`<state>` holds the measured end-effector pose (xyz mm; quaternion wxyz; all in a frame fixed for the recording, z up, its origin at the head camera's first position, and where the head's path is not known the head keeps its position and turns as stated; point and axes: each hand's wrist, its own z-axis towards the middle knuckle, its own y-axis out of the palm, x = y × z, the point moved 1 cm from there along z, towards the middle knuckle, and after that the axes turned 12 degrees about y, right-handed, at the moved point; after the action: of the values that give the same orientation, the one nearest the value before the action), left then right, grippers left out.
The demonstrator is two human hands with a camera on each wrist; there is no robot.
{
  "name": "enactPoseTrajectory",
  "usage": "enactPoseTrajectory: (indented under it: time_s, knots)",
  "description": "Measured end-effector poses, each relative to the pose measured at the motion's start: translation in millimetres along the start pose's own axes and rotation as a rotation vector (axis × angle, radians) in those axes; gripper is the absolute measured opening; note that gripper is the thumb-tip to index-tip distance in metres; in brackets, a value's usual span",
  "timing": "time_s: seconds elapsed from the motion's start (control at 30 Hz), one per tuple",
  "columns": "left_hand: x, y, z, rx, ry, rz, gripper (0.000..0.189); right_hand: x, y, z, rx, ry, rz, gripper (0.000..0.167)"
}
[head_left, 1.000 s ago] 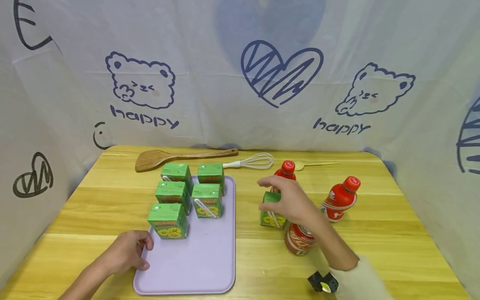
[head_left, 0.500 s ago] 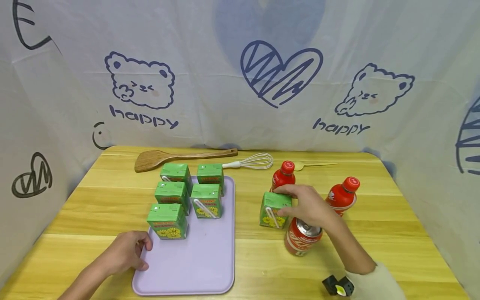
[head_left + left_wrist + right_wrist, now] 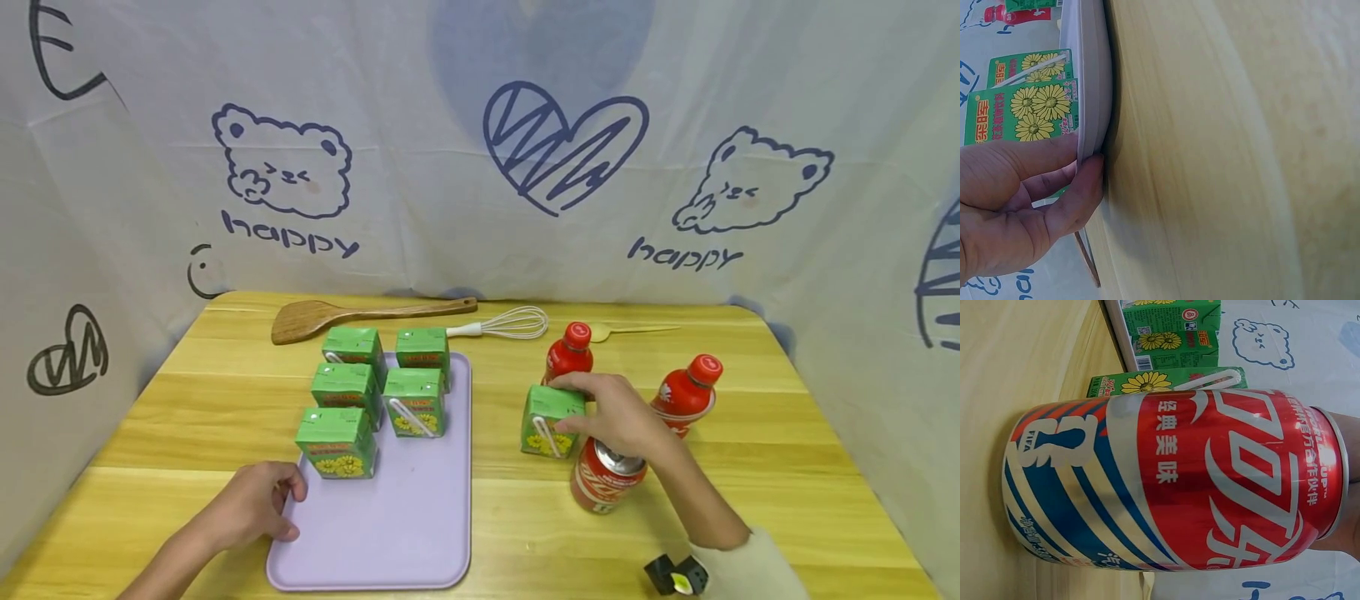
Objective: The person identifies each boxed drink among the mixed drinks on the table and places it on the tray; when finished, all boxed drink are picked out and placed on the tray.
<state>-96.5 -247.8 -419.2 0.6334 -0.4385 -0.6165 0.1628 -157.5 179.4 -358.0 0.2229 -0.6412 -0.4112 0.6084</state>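
Note:
My left hand (image 3: 255, 504) holds the left rim of the lilac tray (image 3: 378, 533); in the left wrist view, thumb and fingers pinch the tray's edge (image 3: 1094, 75). Several green drink cartons with yellow flowers stand in two columns on its back half, the nearest carton (image 3: 336, 446) close to that hand. Right of the tray, my right hand (image 3: 618, 408) grips another green drink carton (image 3: 542, 417) by its right side, thumb at the front near the white straw. This carton stands upright on the table. A red soda can (image 3: 1210, 481) largely blocks the right wrist view, hiding the fingers.
The red soda can (image 3: 606, 482) stands just below my right hand. One red bottle (image 3: 567, 354) is behind the held carton, another bottle (image 3: 684, 392) farther right. A wooden spatula (image 3: 360, 313), a whisk (image 3: 510, 323) and a yellow spoon (image 3: 622, 330) lie along the back.
My right hand has shifted right and down from above the lone carton and taken hold of its right side. In the last half second it has barely moved. The left hand stays on the tray.

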Motion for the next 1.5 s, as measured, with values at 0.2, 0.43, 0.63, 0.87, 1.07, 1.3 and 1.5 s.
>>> enactPoseTrajectory:
  time_s: [0.2,0.43,0.63,0.87,1.07,1.3,1.5]
  knots:
    - [-0.4,-0.2,-0.5,-0.011,0.031,-0.015,0.039,0,1,-1.2,0.004,-0.054,0.006,0.044]
    - [-0.2,0.3,-0.3,-0.002,0.0,-0.007,0.04,-10,-2,-3.9,0.013,-0.045,-0.017,0.045]
    - [-0.2,-0.1,-0.7,-0.002,0.0,-0.001,0.04,-24,-1,-6.3,0.027,-0.073,0.015,0.047]
    - [0.1,0.2,-0.2,-0.002,-0.008,0.0,0.04,-36,7,-8.5,0.028,-0.128,0.041,0.048]
    - [0.9,0.8,-0.6,0.003,-0.007,0.007,0.04,-51,15,-9.5,0.014,-0.178,0.031,0.047]
    - [0.3,0.8,0.1,-0.002,-0.015,-0.007,0.04,-67,27,-10.1,-0.002,-0.22,0.039,0.046]
    - [-0.3,0.5,-0.2,-0.003,-0.012,-0.008,0.04,-79,44,-7.9,-0.01,-0.228,0.112,0.047]
